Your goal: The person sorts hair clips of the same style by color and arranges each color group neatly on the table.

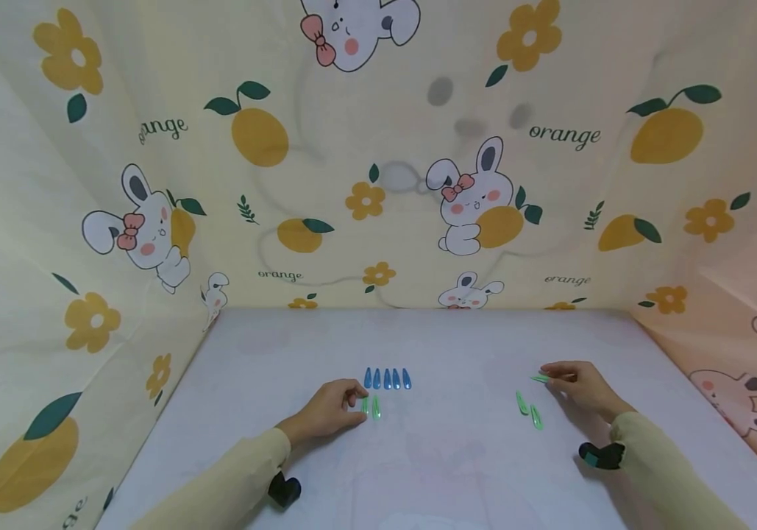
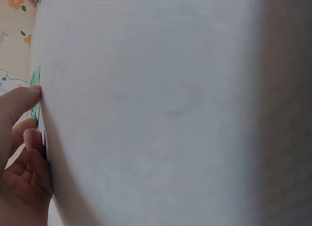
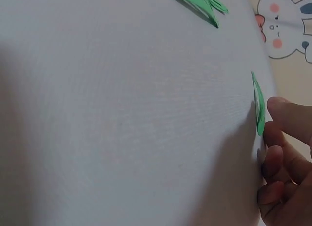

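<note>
In the head view, my left hand (image 1: 328, 408) rests on the table at the left end of a short row of green snap hair clips. Thumb and forefinger hold the two ends of the leftmost green hair clip (image 1: 365, 405); a second green hair clip (image 1: 376, 408) lies parallel beside it. Just behind them is a row of several blue snap hair clips (image 1: 388, 378). On the right, my right hand (image 1: 582, 384) pinches one end of a green hair clip (image 3: 259, 105), whose other end points left. Two loose green clips (image 1: 529, 410) lie nearby, slightly askew.
The pale table (image 1: 457, 471) ends at a patterned cloth (image 1: 404, 243) that hangs behind it and along both sides. Black devices are strapped at both wrists, such as the right wrist device (image 1: 602, 456). A wide stretch of tabletop separates the two clip groups.
</note>
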`<state>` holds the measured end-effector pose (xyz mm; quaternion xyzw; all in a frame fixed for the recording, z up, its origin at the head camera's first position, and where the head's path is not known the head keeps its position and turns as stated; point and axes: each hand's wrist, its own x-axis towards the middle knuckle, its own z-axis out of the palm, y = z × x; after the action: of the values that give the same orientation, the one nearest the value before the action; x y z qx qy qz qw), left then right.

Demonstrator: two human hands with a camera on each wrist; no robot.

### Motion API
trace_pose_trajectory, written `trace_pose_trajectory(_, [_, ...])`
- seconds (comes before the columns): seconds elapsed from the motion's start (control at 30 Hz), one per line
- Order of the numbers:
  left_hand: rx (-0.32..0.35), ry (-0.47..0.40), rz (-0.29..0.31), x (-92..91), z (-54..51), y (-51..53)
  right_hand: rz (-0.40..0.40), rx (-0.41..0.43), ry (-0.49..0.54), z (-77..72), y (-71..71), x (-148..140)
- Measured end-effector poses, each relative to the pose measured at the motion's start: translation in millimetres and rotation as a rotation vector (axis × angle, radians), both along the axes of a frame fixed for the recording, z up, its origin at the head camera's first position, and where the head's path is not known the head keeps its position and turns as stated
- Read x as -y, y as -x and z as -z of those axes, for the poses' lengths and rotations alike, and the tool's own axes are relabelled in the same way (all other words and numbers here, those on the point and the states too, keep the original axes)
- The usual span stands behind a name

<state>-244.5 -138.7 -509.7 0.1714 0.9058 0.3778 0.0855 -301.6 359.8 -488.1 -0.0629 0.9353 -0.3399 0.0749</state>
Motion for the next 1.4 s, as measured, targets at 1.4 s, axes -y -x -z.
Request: trace_pose_trajectory(1.4, [0.018,0.007,-0.022,-3.1,-7.3,-4.5,-0.100,0.062,0.129,-13.4,-8.9,23])
